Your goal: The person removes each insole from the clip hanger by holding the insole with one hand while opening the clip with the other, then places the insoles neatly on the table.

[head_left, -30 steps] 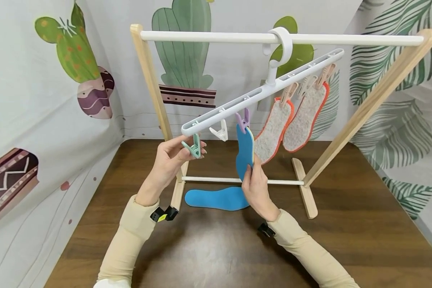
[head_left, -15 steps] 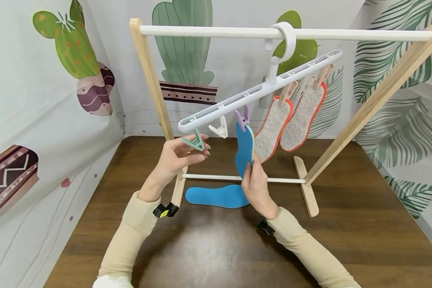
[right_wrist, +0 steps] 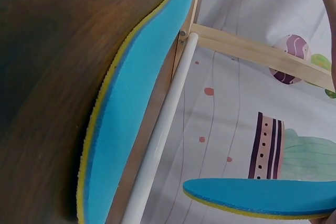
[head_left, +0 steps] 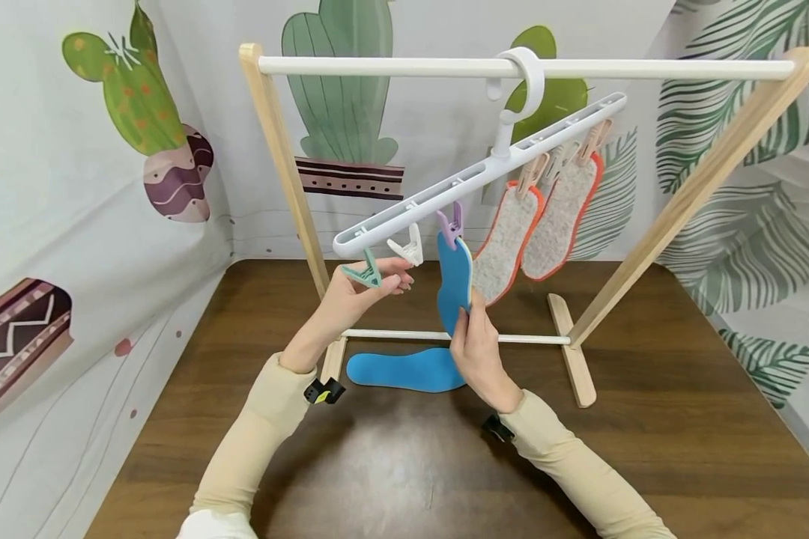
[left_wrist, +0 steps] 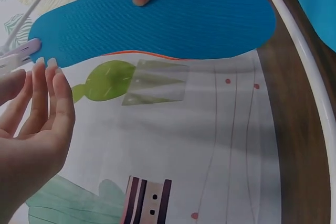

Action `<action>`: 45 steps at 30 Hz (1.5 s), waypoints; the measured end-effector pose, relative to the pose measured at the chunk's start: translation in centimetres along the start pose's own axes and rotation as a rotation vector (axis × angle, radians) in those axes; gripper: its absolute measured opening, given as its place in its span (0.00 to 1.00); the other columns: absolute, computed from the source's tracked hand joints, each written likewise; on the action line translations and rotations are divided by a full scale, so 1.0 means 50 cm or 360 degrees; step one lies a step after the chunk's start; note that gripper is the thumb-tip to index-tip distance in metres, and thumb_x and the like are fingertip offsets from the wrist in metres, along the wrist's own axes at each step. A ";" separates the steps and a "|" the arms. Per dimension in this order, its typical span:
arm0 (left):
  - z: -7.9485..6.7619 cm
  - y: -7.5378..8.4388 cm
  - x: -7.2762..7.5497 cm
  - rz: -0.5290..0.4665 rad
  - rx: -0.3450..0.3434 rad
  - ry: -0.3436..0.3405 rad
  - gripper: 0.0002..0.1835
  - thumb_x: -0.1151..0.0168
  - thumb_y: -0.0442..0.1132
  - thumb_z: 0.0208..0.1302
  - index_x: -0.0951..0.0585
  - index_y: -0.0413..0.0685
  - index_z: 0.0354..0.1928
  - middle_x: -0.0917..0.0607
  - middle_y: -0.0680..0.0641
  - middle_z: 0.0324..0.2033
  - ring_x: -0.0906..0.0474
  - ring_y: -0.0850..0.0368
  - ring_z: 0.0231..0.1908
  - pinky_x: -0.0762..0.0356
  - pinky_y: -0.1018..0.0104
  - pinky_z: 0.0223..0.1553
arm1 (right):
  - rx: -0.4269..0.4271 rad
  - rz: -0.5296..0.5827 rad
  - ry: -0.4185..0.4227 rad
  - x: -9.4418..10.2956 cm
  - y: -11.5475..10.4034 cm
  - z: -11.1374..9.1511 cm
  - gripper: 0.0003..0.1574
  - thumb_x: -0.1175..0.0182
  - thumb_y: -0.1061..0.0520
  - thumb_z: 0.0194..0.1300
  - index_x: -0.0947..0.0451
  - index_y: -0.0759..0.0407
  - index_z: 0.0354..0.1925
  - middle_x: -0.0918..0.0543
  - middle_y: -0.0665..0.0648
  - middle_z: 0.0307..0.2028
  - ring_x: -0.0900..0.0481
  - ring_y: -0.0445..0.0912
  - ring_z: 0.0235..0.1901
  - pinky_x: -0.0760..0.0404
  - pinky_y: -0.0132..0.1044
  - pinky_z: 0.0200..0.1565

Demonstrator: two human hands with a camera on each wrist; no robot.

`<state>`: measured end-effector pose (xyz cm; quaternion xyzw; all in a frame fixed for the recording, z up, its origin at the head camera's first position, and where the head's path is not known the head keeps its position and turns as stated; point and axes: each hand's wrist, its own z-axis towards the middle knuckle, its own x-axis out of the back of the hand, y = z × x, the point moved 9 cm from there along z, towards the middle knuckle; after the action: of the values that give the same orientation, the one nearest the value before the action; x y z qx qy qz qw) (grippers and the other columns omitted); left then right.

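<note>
A blue insole (head_left: 455, 273) hangs from a purple clip (head_left: 451, 228) on the white hanger (head_left: 438, 196). My right hand (head_left: 479, 352) pinches its edge low down, thumb on the blue face. My left hand (head_left: 342, 305) is raised under the hanger's left end, behind a mint green clip (head_left: 366, 274). Its fingertips lie just below a white clip (head_left: 408, 247); touching or not is hard to tell. In the left wrist view the left hand's fingers (left_wrist: 38, 103) are loosely bent beside the insole's clipped end, holding nothing visible. Another blue insole (head_left: 404, 370) lies on the table.
Two grey insoles with orange edging (head_left: 508, 243) hang from clips on the hanger's right half. The hanger hooks over the white top rod (head_left: 377, 67) of a wooden rack. A lower rod (head_left: 404, 335) joins the rack's feet above the brown table (head_left: 404, 464).
My left hand has come away from the green clip and moved right toward the white clip. The right hand keeps its hold on the insole.
</note>
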<state>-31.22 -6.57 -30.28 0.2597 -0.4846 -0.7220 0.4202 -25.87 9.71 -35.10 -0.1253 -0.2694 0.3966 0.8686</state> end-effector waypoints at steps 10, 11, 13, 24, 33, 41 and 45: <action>0.016 -0.019 -0.009 0.0053 -0.0001 -0.0003 0.15 0.45 0.33 0.64 0.25 0.30 0.49 0.16 0.52 0.38 0.20 0.56 0.40 0.20 0.60 0.44 | 0.0003 0.0017 -0.0018 0.003 0.006 -0.004 0.28 0.52 0.74 0.61 0.42 0.71 0.60 0.27 0.71 0.50 0.22 0.61 0.46 0.20 0.53 0.41; 0.019 -0.018 -0.007 0.0100 -0.0002 0.0021 0.15 0.45 0.34 0.64 0.24 0.31 0.50 0.17 0.52 0.38 0.21 0.57 0.41 0.20 0.61 0.45 | 0.0011 0.0018 -0.0029 0.002 0.004 -0.004 0.28 0.52 0.75 0.61 0.42 0.71 0.60 0.27 0.71 0.50 0.22 0.61 0.45 0.20 0.53 0.40; 0.024 -0.014 -0.005 0.0198 -0.0005 0.0068 0.16 0.44 0.37 0.64 0.24 0.34 0.51 0.18 0.49 0.42 0.22 0.57 0.42 0.21 0.62 0.47 | 0.0026 0.0023 -0.0041 0.000 0.001 -0.004 0.27 0.52 0.74 0.61 0.42 0.71 0.59 0.26 0.71 0.48 0.21 0.60 0.42 0.19 0.52 0.37; 0.054 0.053 -0.049 0.0107 -0.0108 0.0012 0.35 0.43 0.51 0.60 0.35 0.31 0.60 0.32 0.34 0.60 0.31 0.50 0.60 0.33 0.60 0.62 | 0.0022 0.0061 -0.0067 -0.008 -0.002 -0.006 0.24 0.53 0.71 0.64 0.42 0.72 0.58 0.26 0.71 0.47 0.20 0.60 0.41 0.18 0.51 0.37; 0.075 0.080 -0.056 0.0082 -0.0168 0.0071 0.23 0.44 0.35 0.63 0.33 0.33 0.59 0.26 0.36 0.56 0.29 0.53 0.58 0.30 0.60 0.60 | 0.0054 0.0066 -0.0083 -0.014 -0.004 0.002 0.22 0.52 0.73 0.63 0.41 0.72 0.56 0.25 0.70 0.42 0.21 0.58 0.36 0.19 0.48 0.31; 0.096 0.102 -0.071 0.0201 -0.0203 0.0085 0.37 0.41 0.57 0.55 0.30 0.29 0.53 0.25 0.32 0.51 0.27 0.50 0.53 0.29 0.63 0.57 | 0.0120 0.0025 -0.0108 -0.016 -0.011 0.001 0.21 0.53 0.73 0.63 0.41 0.72 0.55 0.27 0.68 0.36 0.26 0.54 0.26 0.25 0.41 0.25; 0.108 0.121 -0.085 0.0254 -0.0316 0.0034 0.18 0.45 0.41 0.64 0.27 0.29 0.44 0.21 0.40 0.39 0.26 0.53 0.44 0.29 0.65 0.49 | 0.0134 0.0013 -0.0107 -0.014 -0.012 -0.002 0.21 0.53 0.74 0.62 0.40 0.73 0.54 0.29 0.67 0.33 0.30 0.52 0.24 0.29 0.40 0.24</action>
<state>-31.14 -1.38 -22.74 0.1851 -0.4254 -0.7277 0.5051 -25.81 8.80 -35.19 -0.0763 -0.2809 0.4150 0.8620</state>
